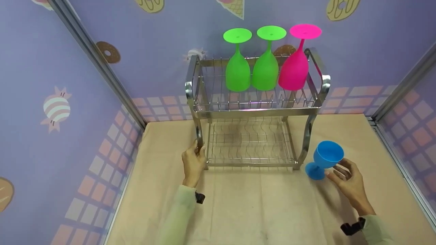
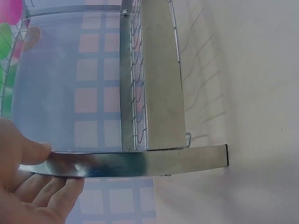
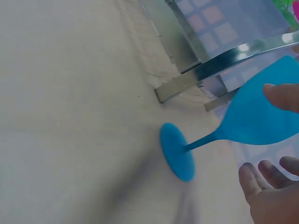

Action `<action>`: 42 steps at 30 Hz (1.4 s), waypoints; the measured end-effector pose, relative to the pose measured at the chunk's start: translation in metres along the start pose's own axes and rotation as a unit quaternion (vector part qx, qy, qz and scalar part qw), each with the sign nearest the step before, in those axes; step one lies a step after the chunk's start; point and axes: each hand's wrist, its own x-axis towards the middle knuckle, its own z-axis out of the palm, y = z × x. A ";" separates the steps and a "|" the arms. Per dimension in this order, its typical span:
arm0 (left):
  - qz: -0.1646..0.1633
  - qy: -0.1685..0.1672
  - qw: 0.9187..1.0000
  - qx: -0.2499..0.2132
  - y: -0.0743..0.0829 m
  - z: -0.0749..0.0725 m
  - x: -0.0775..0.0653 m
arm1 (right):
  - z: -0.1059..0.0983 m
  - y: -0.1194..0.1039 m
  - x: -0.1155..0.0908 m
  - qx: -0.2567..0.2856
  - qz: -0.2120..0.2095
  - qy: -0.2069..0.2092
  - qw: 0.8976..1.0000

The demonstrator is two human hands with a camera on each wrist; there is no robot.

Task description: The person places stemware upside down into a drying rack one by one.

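My left hand [image 1: 194, 162] grips the left front leg of a two-tier metal dish rack [image 1: 257, 112]. In the left wrist view, the thumb and fingers [image 2: 65, 198] lie on either side of that metal leg. To the right of the rack, a blue plastic goblet [image 1: 328, 153] stands upright, its foot low at the table. My right hand [image 1: 351, 180] is beside it with parted fingers. The right wrist view has the thumb [image 3: 282, 97] overlapping the goblet's bowl [image 3: 261, 109], while the other fingers [image 3: 264, 179] show a gap from it.
On the rack's top tier, two green goblets [image 1: 238, 73] [image 1: 265, 71] and a pink goblet [image 1: 294, 71] sit upside down. The lower tier [image 1: 250, 141] is bare wire. A cloth-covered table [image 1: 245, 204] lies beneath, with patterned purple walls [image 1: 153, 51] around it.
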 end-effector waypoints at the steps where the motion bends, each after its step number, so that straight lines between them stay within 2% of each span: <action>1: 0.000 0.000 1.000 -0.001 0.000 0.000 0.000 | 0.003 0.002 0.000 0.004 0.003 0.002 1.000; 10: 0.009 0.003 1.000 0.003 -0.001 0.002 0.000 | 0.024 0.007 0.008 0.061 0.021 0.040 0.997; 20: 0.007 -0.001 1.000 -0.004 -0.001 0.002 0.000 | 0.033 0.009 0.017 0.093 0.004 0.045 0.995; 32: 0.016 0.008 1.000 0.001 0.000 0.001 -0.001 | 0.034 -0.010 0.016 0.075 0.007 0.054 0.996; 38: 0.023 0.004 1.000 0.002 -0.002 0.001 0.000 | 0.030 -0.019 0.013 0.067 -0.019 0.072 0.995; 42: 0.009 0.001 1.000 0.001 -0.002 0.001 -0.002 | 0.028 -0.025 0.009 0.063 -0.039 0.083 0.994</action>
